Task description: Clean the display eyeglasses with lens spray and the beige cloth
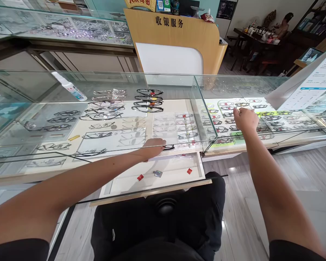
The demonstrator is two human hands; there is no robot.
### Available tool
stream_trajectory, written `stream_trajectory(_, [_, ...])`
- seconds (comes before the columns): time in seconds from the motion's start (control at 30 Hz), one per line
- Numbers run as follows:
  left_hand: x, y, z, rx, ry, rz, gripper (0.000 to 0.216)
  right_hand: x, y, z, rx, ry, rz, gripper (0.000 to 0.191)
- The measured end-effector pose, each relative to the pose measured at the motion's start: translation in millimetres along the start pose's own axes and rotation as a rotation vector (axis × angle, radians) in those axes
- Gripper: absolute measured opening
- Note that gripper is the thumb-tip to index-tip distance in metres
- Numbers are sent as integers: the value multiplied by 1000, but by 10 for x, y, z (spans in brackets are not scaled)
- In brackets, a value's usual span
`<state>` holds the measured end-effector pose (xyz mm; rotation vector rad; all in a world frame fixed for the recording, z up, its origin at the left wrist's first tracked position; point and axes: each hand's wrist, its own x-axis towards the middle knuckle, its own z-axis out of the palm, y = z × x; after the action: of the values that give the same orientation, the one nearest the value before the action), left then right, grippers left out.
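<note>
I sit in front of a glass display case (103, 78) full of eyeglass frames. My left hand (153, 148) reaches inside the case and is closed on a black eyeglass frame (168, 147) at the front edge of the white display tray (130, 127). My right hand (244, 119) reaches into the neighbouring case on the right, its fingers curled among several glasses (228, 114) on a white and green sheet; what they pinch is too small to make out. Rows of black frames (149, 100) lie further back.
A pulled-out white drawer (176, 172) below the left hand holds two red tags and a small grey object. A spray bottle (70, 87) lies on the glass top. A wooden cashier counter (176, 40) stands behind. A white slanted sign (312, 81) stands at right. Grey wood floor below.
</note>
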<state>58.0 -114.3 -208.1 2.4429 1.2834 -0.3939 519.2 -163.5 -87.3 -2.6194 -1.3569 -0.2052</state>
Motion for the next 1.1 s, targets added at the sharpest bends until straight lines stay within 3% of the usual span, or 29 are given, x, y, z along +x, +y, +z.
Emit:
stream_trajectory(0.27, [99, -49, 118, 14, 23, -6, 34, 13, 4, 7, 25, 2, 15, 54])
stream_trajectory(0.63, [-58, 218, -41, 51, 5, -17, 33, 5, 3, 4, 5, -1, 18, 55])
stream_trajectory(0.73, [-379, 414, -214, 10, -77, 35, 33, 5, 0, 6, -3, -9, 17, 55])
stream_trajectory(0.9, [-1016, 688, -921, -286, -381, 431, 30, 11, -5, 6, -17, -7, 13, 54])
stream_trajectory(0.97, [-1062, 624, -1271, -295, -222, 358, 36, 10, -8, 3, -21, -8, 17, 54])
stream_trajectory(1.1, [-734, 169, -1784, -72, 322, 0, 44, 9, -8, 10, -26, -11, 18, 56])
